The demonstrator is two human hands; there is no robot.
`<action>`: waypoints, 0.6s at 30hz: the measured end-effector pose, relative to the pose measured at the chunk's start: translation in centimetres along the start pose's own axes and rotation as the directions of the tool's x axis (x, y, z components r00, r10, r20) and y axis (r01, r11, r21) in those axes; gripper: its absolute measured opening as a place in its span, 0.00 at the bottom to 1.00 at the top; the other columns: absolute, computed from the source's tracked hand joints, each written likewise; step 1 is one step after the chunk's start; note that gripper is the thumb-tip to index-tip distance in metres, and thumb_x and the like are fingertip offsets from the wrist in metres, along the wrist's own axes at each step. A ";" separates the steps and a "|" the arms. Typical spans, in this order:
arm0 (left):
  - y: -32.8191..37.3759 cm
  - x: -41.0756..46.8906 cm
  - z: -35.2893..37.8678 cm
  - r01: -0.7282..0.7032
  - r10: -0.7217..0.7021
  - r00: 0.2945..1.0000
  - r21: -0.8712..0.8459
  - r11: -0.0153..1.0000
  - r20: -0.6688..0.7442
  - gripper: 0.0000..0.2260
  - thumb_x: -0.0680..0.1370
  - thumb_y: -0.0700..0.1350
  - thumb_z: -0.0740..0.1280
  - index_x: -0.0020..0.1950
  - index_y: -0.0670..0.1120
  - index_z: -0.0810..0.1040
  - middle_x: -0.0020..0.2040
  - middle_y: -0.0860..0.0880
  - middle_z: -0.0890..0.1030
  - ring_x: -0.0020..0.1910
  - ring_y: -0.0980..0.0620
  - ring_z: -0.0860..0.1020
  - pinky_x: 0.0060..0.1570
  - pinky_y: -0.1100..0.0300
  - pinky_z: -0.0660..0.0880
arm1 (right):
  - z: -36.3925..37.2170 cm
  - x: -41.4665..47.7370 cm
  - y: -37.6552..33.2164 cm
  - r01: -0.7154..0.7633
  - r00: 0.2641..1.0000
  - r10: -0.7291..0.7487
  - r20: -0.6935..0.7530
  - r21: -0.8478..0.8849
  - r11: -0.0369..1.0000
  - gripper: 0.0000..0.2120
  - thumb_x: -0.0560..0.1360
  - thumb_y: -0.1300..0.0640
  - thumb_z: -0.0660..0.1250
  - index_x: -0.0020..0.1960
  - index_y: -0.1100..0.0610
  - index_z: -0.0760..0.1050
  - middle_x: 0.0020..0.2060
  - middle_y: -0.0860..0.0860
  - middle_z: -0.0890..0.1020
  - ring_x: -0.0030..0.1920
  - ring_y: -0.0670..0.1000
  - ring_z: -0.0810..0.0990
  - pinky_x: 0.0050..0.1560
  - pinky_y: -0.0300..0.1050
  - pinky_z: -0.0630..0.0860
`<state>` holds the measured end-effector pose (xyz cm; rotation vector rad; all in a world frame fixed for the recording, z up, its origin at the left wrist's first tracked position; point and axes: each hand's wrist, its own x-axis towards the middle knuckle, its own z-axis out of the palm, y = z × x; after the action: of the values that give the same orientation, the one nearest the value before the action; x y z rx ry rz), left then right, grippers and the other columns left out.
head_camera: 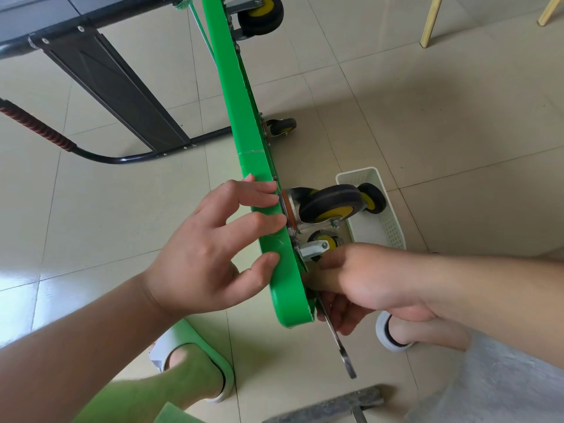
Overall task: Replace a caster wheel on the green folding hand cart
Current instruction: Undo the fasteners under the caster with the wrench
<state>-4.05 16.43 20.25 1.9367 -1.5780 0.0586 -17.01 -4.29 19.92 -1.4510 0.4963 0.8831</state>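
Head view: green cart [244, 117] stands on edge on the floor [427, 102]. The left hand [210, 254] spreads its fingers [256, 201] wide on the rim. The right hand [366, 279] grips a wrench [338, 343] by the near caster wheel [325, 242]. A spare wheel [373, 198] lies in the basket [393, 230], so the swap is likely unfinished.

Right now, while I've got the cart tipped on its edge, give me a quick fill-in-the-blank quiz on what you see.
1. The left hand rests straight fingers on the cart's ____ deck.
2. The right hand grips a metal ____ below the deck's near corner.
3. The caster by the left fingertips has a black tyre and a ____ hub.
4. A spare wheel lies in the white ____ on the floor.
Missing words: green; wrench; yellow; basket.
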 end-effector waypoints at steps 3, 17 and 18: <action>0.0 0.0 0.0 0.000 0.000 1.000 0.000 1.000 -0.004 0.12 0.84 0.50 0.63 0.63 0.44 0.76 0.63 0.43 0.73 0.71 0.43 0.76 0.72 0.39 0.73 | -0.7 1.2 1.8 0.012 0.996 -0.030 -0.085 -0.199 0.980 0.12 0.82 0.48 0.67 0.50 0.56 0.81 0.42 0.58 0.87 0.40 0.56 0.86 0.49 0.53 0.86; 0.0 0.1 0.0 0.001 -0.001 1.000 0.006 1.000 -0.008 0.13 0.85 0.51 0.63 0.63 0.44 0.76 0.63 0.43 0.73 0.72 0.44 0.75 0.74 0.41 0.72 | -2.5 6.0 4.0 0.287 0.873 -0.448 -0.190 -0.543 0.789 0.11 0.80 0.49 0.68 0.55 0.55 0.84 0.50 0.49 0.86 0.51 0.47 0.83 0.57 0.53 0.80; 0.0 0.0 0.0 0.000 0.000 1.000 0.006 1.000 -0.009 0.13 0.85 0.51 0.63 0.63 0.44 0.77 0.63 0.42 0.74 0.72 0.44 0.76 0.74 0.41 0.72 | -2.5 5.9 4.0 0.289 0.869 -0.457 -0.191 -0.553 0.781 0.11 0.81 0.49 0.68 0.56 0.55 0.83 0.50 0.49 0.86 0.51 0.48 0.83 0.56 0.53 0.80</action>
<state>-4.00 16.39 20.25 1.9381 -1.5740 0.0717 -15.93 -5.89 12.56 -2.1167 0.1823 0.4618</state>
